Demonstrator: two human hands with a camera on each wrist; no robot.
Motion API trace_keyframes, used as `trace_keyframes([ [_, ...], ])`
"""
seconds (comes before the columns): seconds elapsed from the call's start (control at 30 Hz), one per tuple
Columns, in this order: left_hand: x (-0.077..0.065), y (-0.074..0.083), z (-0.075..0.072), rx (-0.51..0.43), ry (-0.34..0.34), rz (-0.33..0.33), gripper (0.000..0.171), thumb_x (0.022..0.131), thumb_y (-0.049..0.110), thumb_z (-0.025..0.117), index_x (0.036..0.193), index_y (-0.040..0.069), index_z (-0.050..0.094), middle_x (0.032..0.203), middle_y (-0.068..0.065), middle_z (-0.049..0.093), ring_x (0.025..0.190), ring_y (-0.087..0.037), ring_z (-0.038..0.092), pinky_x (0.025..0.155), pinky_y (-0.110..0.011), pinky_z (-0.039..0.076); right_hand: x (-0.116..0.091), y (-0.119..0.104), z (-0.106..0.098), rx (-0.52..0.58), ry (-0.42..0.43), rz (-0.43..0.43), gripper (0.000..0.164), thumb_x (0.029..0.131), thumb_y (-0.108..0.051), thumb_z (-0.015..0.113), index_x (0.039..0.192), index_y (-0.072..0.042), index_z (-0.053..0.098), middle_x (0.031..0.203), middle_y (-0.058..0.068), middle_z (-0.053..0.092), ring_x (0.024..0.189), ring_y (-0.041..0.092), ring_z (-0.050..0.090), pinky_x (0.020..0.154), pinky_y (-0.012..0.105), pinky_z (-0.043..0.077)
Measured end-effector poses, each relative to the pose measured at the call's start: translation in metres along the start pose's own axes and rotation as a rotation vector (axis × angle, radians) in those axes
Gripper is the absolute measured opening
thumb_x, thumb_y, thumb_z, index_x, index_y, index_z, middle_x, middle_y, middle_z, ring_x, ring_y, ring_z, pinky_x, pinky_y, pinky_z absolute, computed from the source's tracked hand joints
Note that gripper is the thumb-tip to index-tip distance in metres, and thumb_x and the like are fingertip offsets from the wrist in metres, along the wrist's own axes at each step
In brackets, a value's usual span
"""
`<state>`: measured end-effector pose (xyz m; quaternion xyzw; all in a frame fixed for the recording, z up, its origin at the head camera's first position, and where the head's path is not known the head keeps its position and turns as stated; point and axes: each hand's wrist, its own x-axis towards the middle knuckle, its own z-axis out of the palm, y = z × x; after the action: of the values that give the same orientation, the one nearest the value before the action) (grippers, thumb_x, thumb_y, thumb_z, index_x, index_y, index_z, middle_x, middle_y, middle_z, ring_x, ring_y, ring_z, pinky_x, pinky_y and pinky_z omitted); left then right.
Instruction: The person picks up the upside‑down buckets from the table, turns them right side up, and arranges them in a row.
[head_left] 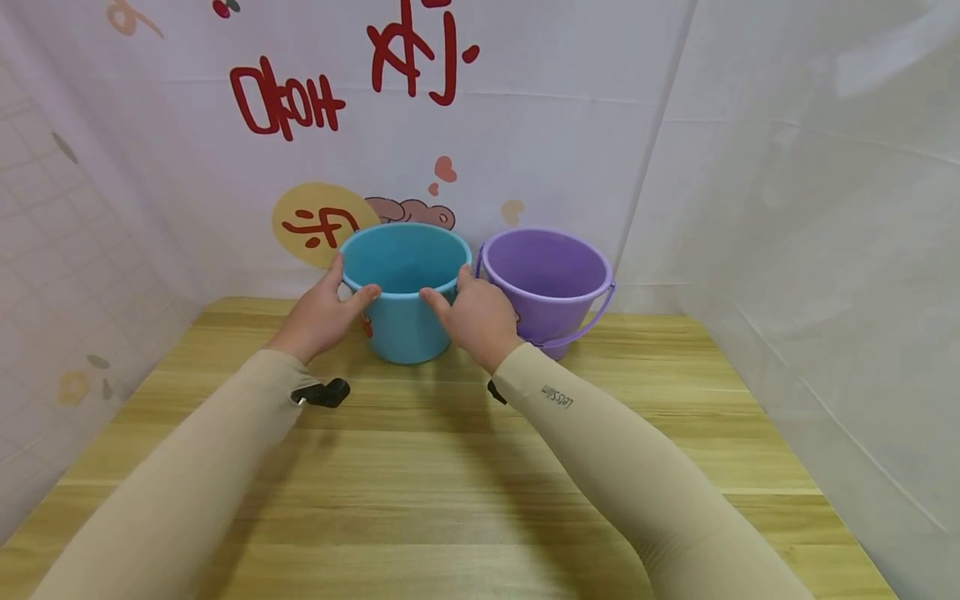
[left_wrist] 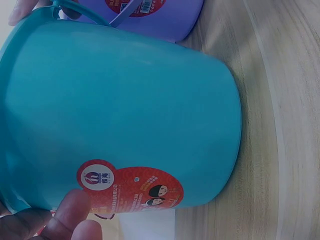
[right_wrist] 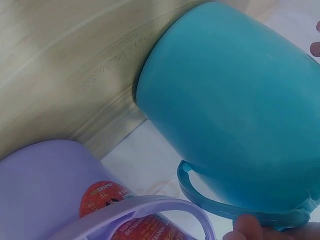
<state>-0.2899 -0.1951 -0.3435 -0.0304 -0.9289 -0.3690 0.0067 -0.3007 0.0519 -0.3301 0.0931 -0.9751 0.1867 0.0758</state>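
A blue bucket [head_left: 408, 329] stands upright on the wooden table [head_left: 420, 500]. My left hand [head_left: 318, 317] grips its rim on the left, thumb along the front edge. On the opposite side my right hand [head_left: 482, 317] holds the rim, its thumb also at the front. In the right wrist view the bucket's blue handle [right_wrist: 225, 207] hangs down beside the right fingers. A red sticker [left_wrist: 132, 189] shows on the bucket's side in the left wrist view. Close to the right hand is a purple bucket [head_left: 547, 312], its handle [head_left: 588, 325] lowered.
White cloth walls surround the table; the back one [head_left: 555, 100] carries red characters and cartoon prints. Both buckets are near the table's far edge. A black wrist mount [head_left: 326, 393] sticks out from the left sleeve.
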Motion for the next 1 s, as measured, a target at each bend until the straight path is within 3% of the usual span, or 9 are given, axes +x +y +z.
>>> trace_keyframes([
  [0.23, 0.0015, 0.0031, 0.0000, -0.008, -0.010, 0.002, 0.115, 0.091, 0.087, 0.041, 0.166, 0.025, -0.019, 0.177, -0.017, 0.007, 0.160, -0.052, 0.016, 0.119, -0.077, 0.024, 0.0028, 0.0012, -0.0004, 0.013, 0.003, 0.005, 0.098, 0.101, -0.075, 0.046, 0.165, -0.002, 0.030, 0.145, 0.021, 0.064, 0.127, 0.034, 0.067, 0.100, 0.051, 0.058],
  [0.8, 0.0013, 0.0061, 0.0006, -0.007, -0.011, 0.004, 0.112, 0.094, 0.084, 0.041, 0.167, 0.023, -0.018, 0.177, -0.019, 0.008, 0.159, -0.053, 0.017, 0.118, -0.078, 0.025, 0.0010, 0.0006, -0.0019, 0.028, 0.007, 0.015, 0.097, 0.101, -0.074, 0.047, 0.165, -0.002, 0.031, 0.145, 0.022, 0.063, 0.127, 0.035, 0.067, 0.102, 0.051, 0.057],
  [1.0, -0.0022, 0.0086, 0.0010, 0.015, 0.018, 0.007, 0.109, 0.096, 0.081, 0.043, 0.170, 0.019, -0.008, 0.176, -0.021, 0.013, 0.158, -0.053, 0.020, 0.118, -0.077, 0.027, -0.0016, -0.0002, -0.0021, 0.094, 0.001, 0.009, 0.095, 0.103, -0.068, 0.051, 0.166, -0.001, 0.027, 0.155, 0.020, 0.056, 0.137, 0.033, 0.060, 0.110, 0.050, 0.053],
])
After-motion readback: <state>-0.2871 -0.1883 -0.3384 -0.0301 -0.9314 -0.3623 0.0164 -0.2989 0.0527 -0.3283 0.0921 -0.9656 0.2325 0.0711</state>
